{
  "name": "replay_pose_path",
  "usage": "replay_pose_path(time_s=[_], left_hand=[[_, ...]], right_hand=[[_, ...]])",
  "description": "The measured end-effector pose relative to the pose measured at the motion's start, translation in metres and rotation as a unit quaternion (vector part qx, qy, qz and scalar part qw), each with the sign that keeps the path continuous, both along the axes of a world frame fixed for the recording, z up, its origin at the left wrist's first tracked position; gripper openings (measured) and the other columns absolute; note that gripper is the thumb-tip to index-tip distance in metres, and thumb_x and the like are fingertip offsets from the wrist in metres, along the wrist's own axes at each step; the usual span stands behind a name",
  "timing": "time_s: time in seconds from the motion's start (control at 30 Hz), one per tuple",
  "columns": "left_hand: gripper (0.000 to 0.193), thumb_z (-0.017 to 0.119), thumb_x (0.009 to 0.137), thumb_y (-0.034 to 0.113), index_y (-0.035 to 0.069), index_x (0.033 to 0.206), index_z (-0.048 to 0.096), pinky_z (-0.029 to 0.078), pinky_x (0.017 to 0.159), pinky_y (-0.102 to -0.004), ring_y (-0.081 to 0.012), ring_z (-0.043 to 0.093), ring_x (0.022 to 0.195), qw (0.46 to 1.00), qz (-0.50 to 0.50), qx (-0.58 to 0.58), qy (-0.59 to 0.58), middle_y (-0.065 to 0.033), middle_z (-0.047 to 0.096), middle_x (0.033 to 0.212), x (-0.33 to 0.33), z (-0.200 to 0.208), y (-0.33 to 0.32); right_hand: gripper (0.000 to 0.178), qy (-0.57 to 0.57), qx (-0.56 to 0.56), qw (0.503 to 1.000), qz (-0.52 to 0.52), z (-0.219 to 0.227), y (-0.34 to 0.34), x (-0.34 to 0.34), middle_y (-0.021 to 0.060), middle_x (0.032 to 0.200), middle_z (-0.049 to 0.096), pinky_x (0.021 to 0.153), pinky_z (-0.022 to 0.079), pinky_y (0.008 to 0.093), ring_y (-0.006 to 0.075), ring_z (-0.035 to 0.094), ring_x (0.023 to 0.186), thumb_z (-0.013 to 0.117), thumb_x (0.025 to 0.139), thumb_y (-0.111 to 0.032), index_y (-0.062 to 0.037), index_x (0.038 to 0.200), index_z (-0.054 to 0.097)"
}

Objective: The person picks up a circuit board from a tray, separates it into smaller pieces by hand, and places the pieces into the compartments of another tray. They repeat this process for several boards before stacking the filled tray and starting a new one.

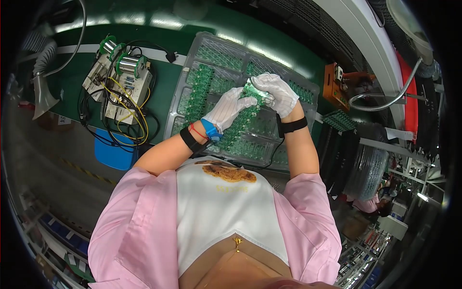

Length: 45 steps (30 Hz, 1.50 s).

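A green circuit board (252,89) is held up over the tray between my two white-gloved hands. My right hand (276,91) is closed on its right side, thumb and fingers bent around the edge. From the lower left, my left hand (227,109) grips the board's near left edge, its fingers partly hidden. Beneath them lies a clear plastic tray (174,111) with compartments. A column of small green circuit boards (200,91) stands in its left part, and another row of boards (240,126) lies under my hands.
Solder wire spools (130,65) and a white soldering unit (119,111) with tangled cables stand at left, above a blue stool (114,153). An orange box (334,86) sits right of the tray, near a loose green board panel (340,120). A flexible metal hose (385,107) hangs at right.
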<state>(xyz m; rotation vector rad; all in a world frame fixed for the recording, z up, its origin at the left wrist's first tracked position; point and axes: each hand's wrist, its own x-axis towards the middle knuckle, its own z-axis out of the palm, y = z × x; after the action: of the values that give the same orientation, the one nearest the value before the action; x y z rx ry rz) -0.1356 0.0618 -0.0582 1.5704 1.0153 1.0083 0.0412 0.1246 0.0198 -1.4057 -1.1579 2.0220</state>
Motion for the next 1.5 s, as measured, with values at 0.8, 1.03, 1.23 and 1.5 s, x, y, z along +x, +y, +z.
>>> replay_pose_path(time_s=[0.8,1.03,1.23,1.5], left_hand=[[0.025,0.065,0.085,0.016,-0.005,0.092,0.055,0.043,0.07,-0.0316,-0.0154,0.054,0.079,0.987,0.079,-0.082,-0.117,-0.0103,0.055,0.085,0.001,-0.042,0.005],[0.017,0.063,0.085,0.015,0.0,0.09,0.057,0.043,0.073,-0.0336,-0.02,0.054,0.081,0.997,0.011,0.063,0.043,-0.0098,0.052,0.083,0.0,0.009,0.0],[0.024,0.065,0.081,0.014,0.004,0.102,0.057,0.043,0.078,-0.0356,-0.0234,0.055,0.085,0.983,-0.016,0.156,0.092,-0.0123,0.054,0.09,-0.002,-0.004,0.001],[0.043,0.067,0.081,0.013,0.002,0.12,0.053,0.046,0.083,-0.029,-0.0208,0.058,0.098,0.983,0.015,-0.181,-0.011,-0.0134,0.059,0.104,0.005,-0.008,0.003]], right_hand=[[0.032,-0.229,0.255,0.938,0.046,-0.016,0.022,-0.011,0.0159,0.078,0.065,0.068,0.049,0.0393,0.0327,0.063,0.076,0.072,0.077,-0.03,-0.0032,0.093,0.065],[0.023,-0.143,0.737,0.604,0.267,-0.025,0.015,0.01,0.0066,0.069,0.058,0.05,0.045,0.0318,0.0172,0.053,0.053,0.06,0.09,-0.025,-0.0023,0.092,0.06],[0.021,-0.091,0.079,0.975,-0.188,-0.095,0.046,0.059,0.007,0.067,0.057,0.039,0.041,0.0256,0.0145,0.053,0.048,0.059,0.089,-0.019,0.0016,0.094,0.059],[0.032,-0.463,0.235,0.847,-0.113,-0.153,0.077,0.053,0.0109,0.076,0.064,0.041,0.043,0.028,0.0149,0.059,0.054,0.068,0.082,-0.019,0.0029,0.104,0.06]])
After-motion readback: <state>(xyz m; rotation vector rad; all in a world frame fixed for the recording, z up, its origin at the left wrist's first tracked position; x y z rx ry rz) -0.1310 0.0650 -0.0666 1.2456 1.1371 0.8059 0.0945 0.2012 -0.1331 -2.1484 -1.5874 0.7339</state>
